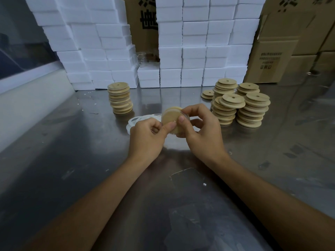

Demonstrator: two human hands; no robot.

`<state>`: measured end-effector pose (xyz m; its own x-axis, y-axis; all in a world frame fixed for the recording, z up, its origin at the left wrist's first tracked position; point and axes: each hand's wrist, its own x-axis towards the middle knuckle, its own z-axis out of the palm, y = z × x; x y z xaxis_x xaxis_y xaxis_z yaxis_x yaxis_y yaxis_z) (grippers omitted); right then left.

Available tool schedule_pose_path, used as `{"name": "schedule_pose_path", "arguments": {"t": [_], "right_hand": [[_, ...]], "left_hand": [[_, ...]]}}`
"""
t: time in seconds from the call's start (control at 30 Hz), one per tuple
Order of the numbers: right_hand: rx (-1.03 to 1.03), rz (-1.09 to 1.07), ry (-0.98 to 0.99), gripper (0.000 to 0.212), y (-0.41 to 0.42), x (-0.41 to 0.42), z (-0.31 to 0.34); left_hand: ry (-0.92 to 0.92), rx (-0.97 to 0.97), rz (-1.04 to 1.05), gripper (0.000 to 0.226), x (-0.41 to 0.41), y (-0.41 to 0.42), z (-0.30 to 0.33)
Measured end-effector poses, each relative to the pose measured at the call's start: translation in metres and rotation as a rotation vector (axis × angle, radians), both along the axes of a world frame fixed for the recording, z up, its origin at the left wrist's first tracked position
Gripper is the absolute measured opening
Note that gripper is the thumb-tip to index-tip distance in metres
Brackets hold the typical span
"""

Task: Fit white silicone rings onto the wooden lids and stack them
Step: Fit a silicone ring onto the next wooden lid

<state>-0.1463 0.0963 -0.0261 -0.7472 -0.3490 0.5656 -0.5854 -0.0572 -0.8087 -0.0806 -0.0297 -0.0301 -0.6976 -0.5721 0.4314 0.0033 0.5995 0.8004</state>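
1. Head view looks down on a steel table [76,160], dull and scuffed, with small white crumbs scattered toward its far left and a faint reflection of the boxes behind.
2. Both hands meet over the middle of the table. The left hand [146,140] has its fingers curled, thumb pressed against the edge of a wooden lid [169,118] held upright. The right hand [201,131] grips the same lid from the other side, thumb on its face and fingers wrapped behind.
3. A clear-white silicone ring [187,117] shows along the lid's rim by the right fingertips; how far round it is seated cannot be told.
4. Loose white rings [141,119] lie flat on the table just behind the left hand.
5. A stack of ringed lids [120,98] stands at far left of centre.
6. Leaning piles of bare lids [239,104] stand at right, well apart from that stack.
7. White foam boxes [195,51] form a wall along the back edge, with brown cardboard cartons [282,51] printed in black beside and behind them.
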Motion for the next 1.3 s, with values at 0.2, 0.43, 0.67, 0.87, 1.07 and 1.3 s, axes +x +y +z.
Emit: {"name": "schedule_pose_path", "arguments": {"t": [0.2,0.43,0.67,0.87,1.07,1.3], "right_hand": [[-0.032,0.164,-0.216,0.014,0.001,-0.002,-0.001],[0.219,0.146,0.034,0.039,0.005,-0.01,-0.005],[0.322,0.166,0.247,0.047,0.005,-0.007,-0.009],[0.203,0.076,0.171,0.033,0.006,-0.012,-0.01],[0.085,0.072,0.024,0.03,0.007,-0.014,-0.008],[0.105,0.072,-0.034,0.028,0.005,-0.013,-0.008]], "left_hand": [[-0.006,0.305,-0.058,0.025,-0.002,-0.005,-0.004],[0.126,-0.126,0.064,0.018,0.001,-0.002,-0.003],[0.203,-0.247,-0.009,0.013,0.002,0.0,-0.002],[0.106,0.112,-0.121,0.016,-0.001,-0.002,-0.004],[-0.023,0.337,-0.211,0.013,-0.003,-0.003,-0.002],[-0.018,0.498,-0.201,0.014,0.002,-0.006,0.003]]}}
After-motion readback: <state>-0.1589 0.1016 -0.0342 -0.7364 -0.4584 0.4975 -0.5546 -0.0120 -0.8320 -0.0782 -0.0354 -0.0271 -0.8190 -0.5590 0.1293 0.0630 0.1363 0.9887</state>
